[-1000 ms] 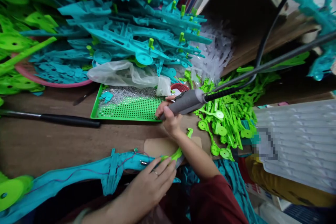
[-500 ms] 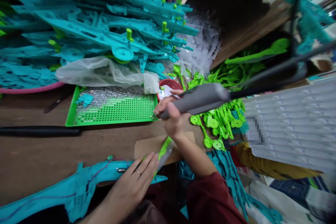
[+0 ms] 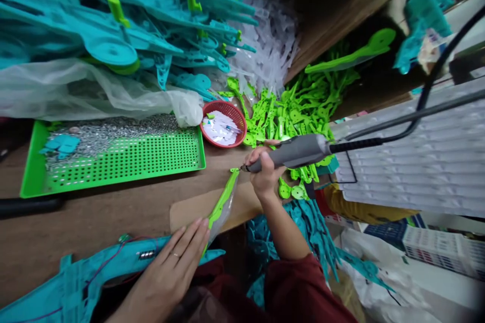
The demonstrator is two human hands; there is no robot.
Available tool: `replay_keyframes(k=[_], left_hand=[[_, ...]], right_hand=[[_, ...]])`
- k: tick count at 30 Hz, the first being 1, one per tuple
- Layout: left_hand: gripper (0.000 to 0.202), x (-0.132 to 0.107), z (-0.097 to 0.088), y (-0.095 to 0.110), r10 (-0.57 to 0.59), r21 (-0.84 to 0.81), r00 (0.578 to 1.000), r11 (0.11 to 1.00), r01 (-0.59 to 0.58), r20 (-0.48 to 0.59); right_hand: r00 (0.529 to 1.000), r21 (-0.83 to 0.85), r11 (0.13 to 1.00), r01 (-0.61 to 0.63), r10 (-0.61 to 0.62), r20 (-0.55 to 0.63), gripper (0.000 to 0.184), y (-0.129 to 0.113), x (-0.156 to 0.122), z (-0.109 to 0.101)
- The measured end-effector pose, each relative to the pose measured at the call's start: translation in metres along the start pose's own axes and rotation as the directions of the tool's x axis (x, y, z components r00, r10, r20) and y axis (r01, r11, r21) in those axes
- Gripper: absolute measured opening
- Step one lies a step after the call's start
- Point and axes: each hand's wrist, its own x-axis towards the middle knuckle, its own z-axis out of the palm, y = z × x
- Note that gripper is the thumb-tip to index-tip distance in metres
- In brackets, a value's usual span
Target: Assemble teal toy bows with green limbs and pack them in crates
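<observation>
My right hand (image 3: 264, 171) is wrapped round a grey electric screwdriver (image 3: 297, 152) with a black cord. Its bit meets the far tip of a narrow lime-green plastic part (image 3: 222, 199), which has a clear plastic piece (image 3: 226, 210) along one side. Over the near end of this part lies my left hand (image 3: 180, 255), fingers together and pressing on it, thumb hidden. The green part slants up over a strip of brown cardboard (image 3: 185, 214). Beneath and beside my left hand is a long teal plastic shell (image 3: 109, 262) with a wire and a metal spring.
A green perforated tray (image 3: 162, 154) holds many small screws. Behind it stand a red basket (image 3: 223, 106) of white pieces and a pile of lime-green parts (image 3: 299, 111). Teal shells (image 3: 113, 20) are heaped at the back left. The screwdriver's cord (image 3: 397, 133) runs off right.
My right hand has brought the screwdriver's bit from the tray's right corner to the tip of the green part. My left hand stays on that part. The view has shifted.
</observation>
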Motion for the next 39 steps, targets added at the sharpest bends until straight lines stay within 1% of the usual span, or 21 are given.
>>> replay_keyframes(k=[3, 6, 7, 9, 11, 13, 14, 15, 16, 18, 19, 20, 22, 23, 25, 27, 29, 32, 35, 39], left_hand=[[0.052, 0.001, -0.001, 0.0, -0.006, 0.003, 1.0, 1.0, 0.006, 0.004], [0.05, 0.003, -0.002, 0.0, -0.01, 0.003, 1.0, 1.0, 0.01, -0.005], [0.05, 0.003, -0.003, 0.001, -0.013, 0.001, 1.0, 1.0, 0.013, -0.007], [0.049, 0.004, -0.004, 0.001, -0.022, 0.007, 1.0, 1.0, 0.022, -0.008], [0.047, 0.004, -0.005, 0.003, -0.027, 0.032, 1.0, 0.999, 0.027, -0.006], [0.046, 0.006, -0.005, 0.003, -0.027, 0.068, 1.0, 0.997, 0.028, -0.006], [0.046, 0.007, -0.005, 0.003, -0.024, 0.085, 1.0, 0.996, 0.024, -0.005], [0.046, 0.009, -0.005, 0.002, -0.021, 0.101, 1.0, 0.995, 0.021, 0.001], [0.046, 0.011, -0.004, 0.001, -0.019, 0.115, 1.0, 0.993, 0.018, 0.009], [0.046, 0.016, -0.001, -0.001, -0.027, 0.134, 0.999, 0.991, 0.023, 0.024], [0.046, 0.019, 0.001, -0.001, -0.039, 0.14, 0.999, 0.99, 0.035, 0.025], [0.046, 0.02, 0.003, -0.002, -0.056, 0.141, 0.998, 0.989, 0.052, 0.021], [0.044, 0.022, 0.006, -0.001, -0.085, 0.129, 0.996, 0.988, 0.085, 0.0], [0.043, 0.022, 0.008, 0.0, -0.091, 0.12, 0.996, 0.988, 0.092, -0.017], [0.04, 0.021, 0.01, 0.001, -0.084, 0.107, 0.994, 0.99, 0.091, -0.07], [0.039, 0.019, 0.011, 0.001, -0.077, 0.103, 0.989, 0.991, 0.09, -0.125], [0.039, 0.018, 0.011, 0.0, -0.085, 0.099, 0.984, 0.99, 0.101, -0.156], [0.039, 0.017, 0.01, -0.002, -0.082, 0.098, 0.984, 0.99, 0.098, -0.157], [0.039, 0.015, 0.011, -0.003, -0.071, 0.094, 0.988, 0.992, 0.085, -0.14], [0.039, 0.015, 0.012, -0.004, -0.066, 0.062, 0.986, 0.995, 0.076, -0.155]], right_hand=[[0.997, -0.042, 0.997, -0.069, 0.07, 0.021, 0.024, 0.004, -0.003, 0.0], [0.995, -0.031, 0.996, -0.088, 0.089, 0.054, 0.029, 0.011, -0.003, -0.003], [0.991, -0.005, 0.996, -0.085, 0.086, 0.099, 0.031, 0.013, -0.002, -0.006], [0.972, 0.061, 0.995, -0.081, 0.065, 0.228, 0.033, 0.016, 0.0, -0.014], [0.931, 0.098, 0.991, -0.089, 0.048, 0.363, 0.034, 0.013, 0.003, -0.022], [0.888, 0.083, 0.993, -0.08, 0.033, 0.459, 0.032, 0.005, 0.008, -0.022], [0.883, 0.079, 0.995, -0.055, 0.011, 0.47, 0.03, -0.001, 0.01, -0.016], [0.889, 0.094, 0.995, -0.021, -0.025, 0.458, 0.029, -0.007, 0.013, -0.006], [0.903, 0.127, 0.992, 0.018, -0.07, 0.423, 0.029, -0.014, 0.014, 0.01], [0.934, 0.229, 0.971, 0.068, -0.143, 0.327, 0.026, -0.024, 0.013, 0.053], [0.937, 0.28, 0.958, 0.058, -0.149, 0.316, 0.024, -0.025, 0.01, 0.079], [0.93, 0.324, 0.946, 0.025, -0.14, 0.339, 0.025, -0.024, 0.006, 0.105], [0.907, 0.325, 0.943, -0.067, -0.078, 0.413, 0.032, -0.012, -0.003, 0.154], [0.889, 0.304, 0.947, -0.104, -0.049, 0.456, 0.036, -0.003, -0.007, 0.173], [0.855, 0.25, 0.957, -0.147, -0.004, 0.518, 0.044, 0.015, -0.016, 0.199], [0.837, 0.226, 0.962, -0.154, 0.006, 0.548, 0.048, 0.029, -0.021, 0.212], [0.836, 0.234, 0.96, -0.151, -0.002, 0.549, 0.05, 0.036, -0.025, 0.216], [0.832, 0.254, 0.953, -0.163, -0.006, 0.554, 0.047, 0.037, -0.026, 0.218], [0.829, 0.213, 0.963, -0.166, 0.019, 0.559, 0.047, 0.037, -0.026, 0.219], [0.829, 0.187, 0.969, -0.162, 0.031, 0.558, 0.05, 0.043, -0.029, 0.222]])
